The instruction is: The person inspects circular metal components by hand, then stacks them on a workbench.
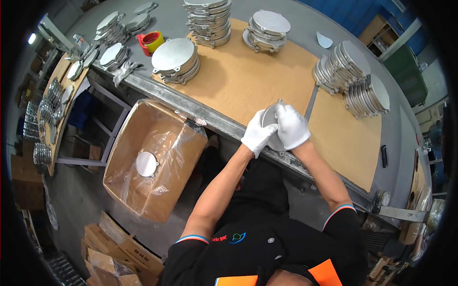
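Fingers (pixel 285 113) curled, left hand (pixel 257 133) and right hand (pixel 293 127) grip a disc (pixel 269 117).

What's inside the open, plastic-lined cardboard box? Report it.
A round metal disc shows in the box, amid clear plastic. Whatever is beneath the disc is covered and cannot be seen.

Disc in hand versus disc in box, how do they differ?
The held disc sits between the left hand and right hand; the boxed disc lies untouched in the box. The held disc is partly hidden; the boxed disc shows its face. Both are grey and tabbed.
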`<state>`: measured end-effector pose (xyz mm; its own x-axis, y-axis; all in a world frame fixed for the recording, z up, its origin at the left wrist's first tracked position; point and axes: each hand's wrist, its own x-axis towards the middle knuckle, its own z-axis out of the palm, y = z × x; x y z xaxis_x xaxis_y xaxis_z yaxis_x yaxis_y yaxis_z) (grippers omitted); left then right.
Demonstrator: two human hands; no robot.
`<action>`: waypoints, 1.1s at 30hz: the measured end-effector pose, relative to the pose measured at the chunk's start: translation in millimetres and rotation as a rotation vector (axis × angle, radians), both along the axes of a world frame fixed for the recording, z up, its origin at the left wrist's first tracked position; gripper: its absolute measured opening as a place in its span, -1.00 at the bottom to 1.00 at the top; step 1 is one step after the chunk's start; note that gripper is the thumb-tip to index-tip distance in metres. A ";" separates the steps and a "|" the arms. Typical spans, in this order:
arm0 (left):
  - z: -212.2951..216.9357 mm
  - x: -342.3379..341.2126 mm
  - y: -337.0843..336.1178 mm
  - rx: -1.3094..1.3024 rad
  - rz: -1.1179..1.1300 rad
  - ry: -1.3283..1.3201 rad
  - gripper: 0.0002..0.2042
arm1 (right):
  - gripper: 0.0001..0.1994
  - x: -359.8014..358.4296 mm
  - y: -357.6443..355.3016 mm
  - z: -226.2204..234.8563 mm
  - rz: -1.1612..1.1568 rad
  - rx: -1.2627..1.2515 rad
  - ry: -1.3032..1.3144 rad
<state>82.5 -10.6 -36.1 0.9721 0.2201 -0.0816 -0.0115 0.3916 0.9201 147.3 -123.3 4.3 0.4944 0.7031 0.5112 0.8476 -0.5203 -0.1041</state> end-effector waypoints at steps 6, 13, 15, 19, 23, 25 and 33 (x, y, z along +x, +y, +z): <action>-9.1 -0.6 -0.9 0.026 0.028 -0.064 -0.52 | -0.91 1.3 2.7 3.1 -0.077 -0.082 -0.025; -13.0 0.2 -0.9 -0.063 0.003 -0.105 -0.51 | -0.94 5.4 1.2 5.1 -0.087 -0.080 -0.033; -9.0 -1.3 -0.6 0.038 0.021 -0.067 -0.52 | -0.97 -2.2 -4.7 7.5 0.009 -0.146 0.013; -8.2 1.0 -1.4 0.060 0.035 0.008 -0.52 | -0.91 11.6 3.1 9.5 -0.102 -0.106 0.037; -6.0 -2.5 -2.8 0.079 0.059 -0.026 -0.52 | -0.91 -1.3 -3.0 7.2 0.001 -0.099 0.040; -3.8 -1.1 -4.9 0.144 0.068 0.002 -0.52 | -0.93 -3.0 -2.2 9.5 -0.021 -0.155 0.027; -7.6 -0.3 -0.7 0.152 0.060 -0.094 -0.52 | -0.94 -0.1 4.0 13.9 -0.041 -0.065 0.005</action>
